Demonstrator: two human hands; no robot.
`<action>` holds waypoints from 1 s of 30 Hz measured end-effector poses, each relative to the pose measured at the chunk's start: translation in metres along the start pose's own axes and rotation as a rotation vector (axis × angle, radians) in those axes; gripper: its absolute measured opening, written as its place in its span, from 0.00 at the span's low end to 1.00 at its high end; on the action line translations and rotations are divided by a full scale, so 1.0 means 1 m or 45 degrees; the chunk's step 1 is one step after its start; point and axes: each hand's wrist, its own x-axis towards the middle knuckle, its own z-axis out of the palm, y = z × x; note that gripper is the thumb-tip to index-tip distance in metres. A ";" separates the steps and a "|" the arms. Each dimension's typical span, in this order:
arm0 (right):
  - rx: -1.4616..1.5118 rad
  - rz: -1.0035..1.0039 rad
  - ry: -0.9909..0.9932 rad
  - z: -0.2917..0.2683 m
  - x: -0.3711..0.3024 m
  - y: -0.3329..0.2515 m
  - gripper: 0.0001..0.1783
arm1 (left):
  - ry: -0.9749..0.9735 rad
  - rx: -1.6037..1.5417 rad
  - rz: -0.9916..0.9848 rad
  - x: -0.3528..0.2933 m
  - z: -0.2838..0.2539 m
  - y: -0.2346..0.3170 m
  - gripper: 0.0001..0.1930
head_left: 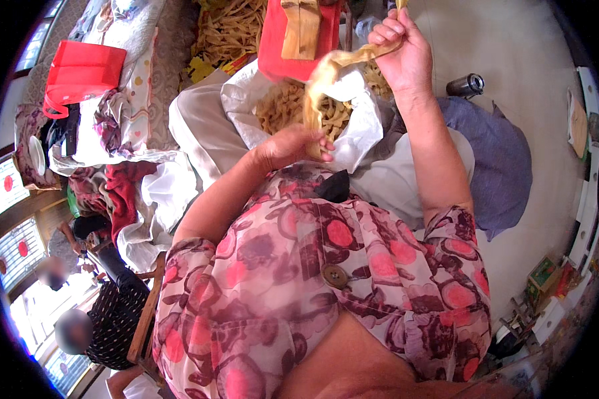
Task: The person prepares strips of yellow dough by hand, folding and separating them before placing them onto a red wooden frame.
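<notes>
A long, soft, yellowish strip (pixel 345 58), which looks like tofu skin, runs between my two hands and is blurred in its lower part. My right hand (pixel 403 56), raised at the upper right, has its fingers closed on the upper stretch. Lower down, in front of my chest, my left hand (pixel 291 146) grips the other end. Behind the strip is an open white sack (pixel 236 100) between my legs. Short knotted tan pieces (pixel 278 110) fill it.
A red stool (pixel 271 50) bearing a wooden block (pixel 301 30) stands beyond the sack. Loose tan strips (pixel 229 33) are heaped to its left. A dark flask (pixel 466 85) is on the floor at right. A red bag (pixel 86 70) rests on bedding; other people sit lower left.
</notes>
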 end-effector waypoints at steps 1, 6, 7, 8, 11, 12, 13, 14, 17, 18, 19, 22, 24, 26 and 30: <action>0.000 0.032 -0.022 -0.003 -0.001 0.001 0.08 | -0.065 -0.128 0.047 -0.006 0.012 0.015 0.16; -0.265 0.144 0.044 0.014 -0.013 0.031 0.11 | 0.829 1.828 0.305 -0.006 0.003 0.030 0.16; -0.310 0.175 -0.019 0.007 -0.015 0.036 0.10 | 0.732 1.588 0.253 -0.006 0.001 0.033 0.18; -0.594 0.099 0.007 0.011 -0.020 0.045 0.11 | 0.640 1.347 0.187 -0.008 -0.001 0.033 0.19; -1.378 -0.254 -0.216 0.025 -0.038 0.073 0.08 | 0.361 0.621 0.001 -0.015 -0.004 0.036 0.25; -1.656 -0.560 -0.423 0.018 -0.044 0.084 0.07 | 0.264 0.381 -0.055 -0.016 -0.004 0.038 0.26; -1.955 -0.821 -0.648 0.020 -0.048 0.090 0.07 | -0.009 -0.167 0.001 -0.020 0.002 0.036 0.30; -2.077 -0.990 -0.877 0.023 -0.054 0.090 0.06 | -0.166 -0.524 0.057 -0.017 0.010 0.037 0.30; -1.950 -0.860 -1.025 0.024 -0.069 0.103 0.06 | 0.150 -0.823 0.454 -0.028 0.023 0.055 0.22; -1.931 -0.829 -1.042 0.022 -0.072 0.105 0.06 | 0.206 -0.837 0.444 -0.024 0.017 0.058 0.21; -1.902 -0.804 -1.066 0.019 -0.073 0.109 0.06 | 0.272 -0.847 0.443 -0.022 0.010 0.058 0.19; -1.706 -0.496 -0.923 0.008 -0.069 0.114 0.06 | 0.372 -0.831 0.486 -0.025 0.000 0.053 0.14; -1.556 -0.242 -0.593 0.014 -0.067 0.111 0.07 | 0.479 -0.728 0.516 -0.028 0.018 0.058 0.12; -1.236 0.249 -0.202 0.022 -0.065 0.103 0.10 | 0.490 -0.802 0.397 -0.022 0.017 0.058 0.12; -1.563 -0.244 -0.273 0.020 -0.060 0.093 0.12 | 0.223 -0.563 0.282 -0.025 0.014 0.056 0.12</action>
